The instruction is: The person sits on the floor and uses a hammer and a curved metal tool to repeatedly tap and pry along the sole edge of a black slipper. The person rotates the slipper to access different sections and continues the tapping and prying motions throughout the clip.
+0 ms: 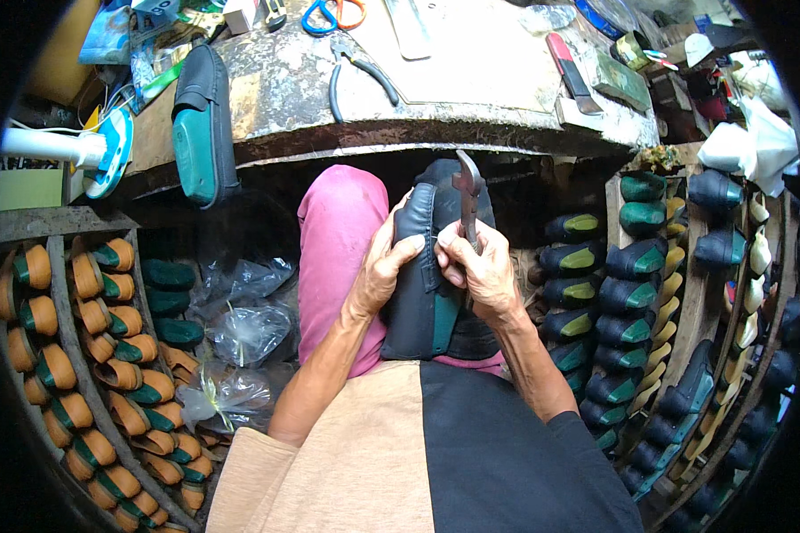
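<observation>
A black loafer [410, 293] with a green insole lies lengthwise over my lap, its toe pointing away from me. My left hand [386, 266] grips it from the left side, the thumb pressed on the upper. In my right hand [480, 266] is a pair of lasting pincers [468, 191], their curved metal head sticking up above the fist. The fingertips of that hand are pinched together at the shoe's right edge; what they may pinch there is too small to make out. Another black loafer [203, 133] with a green insole rests at the workbench's left edge.
On the workbench [498, 67] ahead lie cutting pliers [356, 75], scissors [333, 15], a red-handled knife [573, 73] and a green block [621, 82]. Racks of tan shoes [58, 366] stand left, dark shoes [627, 333] right. Plastic bags [247, 336] sit beside my left leg.
</observation>
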Action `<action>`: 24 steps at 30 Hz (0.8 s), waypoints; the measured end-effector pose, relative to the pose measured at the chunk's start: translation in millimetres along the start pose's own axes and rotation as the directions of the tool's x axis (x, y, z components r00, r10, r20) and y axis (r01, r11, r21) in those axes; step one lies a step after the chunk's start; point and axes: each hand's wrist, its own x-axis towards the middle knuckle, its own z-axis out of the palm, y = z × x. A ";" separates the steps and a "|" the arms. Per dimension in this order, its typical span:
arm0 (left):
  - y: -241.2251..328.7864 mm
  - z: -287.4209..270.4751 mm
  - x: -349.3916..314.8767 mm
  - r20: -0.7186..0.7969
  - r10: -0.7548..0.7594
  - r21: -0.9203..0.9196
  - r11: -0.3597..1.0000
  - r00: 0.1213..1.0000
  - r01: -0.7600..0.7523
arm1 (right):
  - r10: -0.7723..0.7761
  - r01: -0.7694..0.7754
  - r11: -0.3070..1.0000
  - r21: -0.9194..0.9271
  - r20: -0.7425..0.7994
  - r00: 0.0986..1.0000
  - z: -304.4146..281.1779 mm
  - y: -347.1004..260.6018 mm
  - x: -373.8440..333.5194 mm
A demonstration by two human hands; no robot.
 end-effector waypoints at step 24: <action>-2.5 2.8 0.5 -0.010 -0.032 0.075 0.997 0.999 0.032 | -0.001 0.003 1.000 0.024 -0.055 0.998 -1.5 10.2 -1.2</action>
